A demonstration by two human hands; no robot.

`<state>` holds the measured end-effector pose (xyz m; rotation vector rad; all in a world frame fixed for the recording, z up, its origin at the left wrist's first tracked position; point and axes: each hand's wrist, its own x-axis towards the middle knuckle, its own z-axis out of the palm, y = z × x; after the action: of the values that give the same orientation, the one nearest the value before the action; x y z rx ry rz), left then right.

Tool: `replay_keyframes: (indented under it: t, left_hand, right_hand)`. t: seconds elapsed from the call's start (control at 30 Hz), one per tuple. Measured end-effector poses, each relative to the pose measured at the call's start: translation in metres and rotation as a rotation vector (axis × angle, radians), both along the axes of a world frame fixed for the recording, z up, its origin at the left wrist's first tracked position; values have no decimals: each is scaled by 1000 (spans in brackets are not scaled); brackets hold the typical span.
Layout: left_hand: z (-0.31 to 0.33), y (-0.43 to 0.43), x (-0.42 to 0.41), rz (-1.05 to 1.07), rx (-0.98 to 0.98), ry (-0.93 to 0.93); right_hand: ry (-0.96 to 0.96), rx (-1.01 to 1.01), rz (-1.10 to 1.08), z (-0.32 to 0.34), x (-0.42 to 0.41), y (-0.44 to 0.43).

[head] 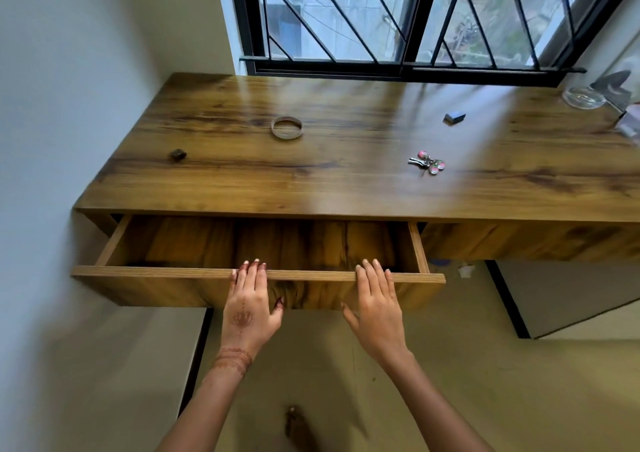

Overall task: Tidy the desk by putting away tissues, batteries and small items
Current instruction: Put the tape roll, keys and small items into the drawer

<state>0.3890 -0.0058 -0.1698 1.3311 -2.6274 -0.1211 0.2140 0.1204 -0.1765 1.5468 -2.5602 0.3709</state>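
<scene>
At the far left of your desk [242, 188], near the wall, a small dark brown lump [178, 155] sits on the glossy wood; it is too small to tell what it is. To its right and farther back lies a thin pale ring [287, 135], flat on its side, like a spent tape roll. Below the top, the left drawer [156, 287] stands pulled out, its grained wooden floor showing. Your left hand [251, 299] lies flat against the drawer front, fingers straight and together, their tips reaching over the top edge, holding nothing. Your right hand [377, 309] lies the same way farther right on that front, fingers straight, thumb spread, with a gap between it and the left one. Farther right on the desk top, a bunch of keys [427, 163] rests with round pink and green charms. Behind it sits a small blue-grey block [454, 118], alone on the wood. At the far right corner stands a clear glass dish [583, 97], below the barred window [346, 19].
</scene>
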Motion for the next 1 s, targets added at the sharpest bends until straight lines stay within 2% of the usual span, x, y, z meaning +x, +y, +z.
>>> replay_keyframes:
  t: [0.3,0.57,0.67,0.87,1.0]
  left_hand:
    - [3,64,46,12,33,-9]
    - [16,97,63,41,109,27]
    - [22,96,61,66,109,63]
    - [42,72,43,83,126,179]
    - [55,31,15,88,146,237]
  right_hand:
    - [17,14,-12,1,46,64]
    - [-68,38,-3,12,67,93]
    - [-80,12,-5,18,65,91]
    - [-161,-204,-11,42,41,58]
    - [-248,-214,-67,60,1,16]
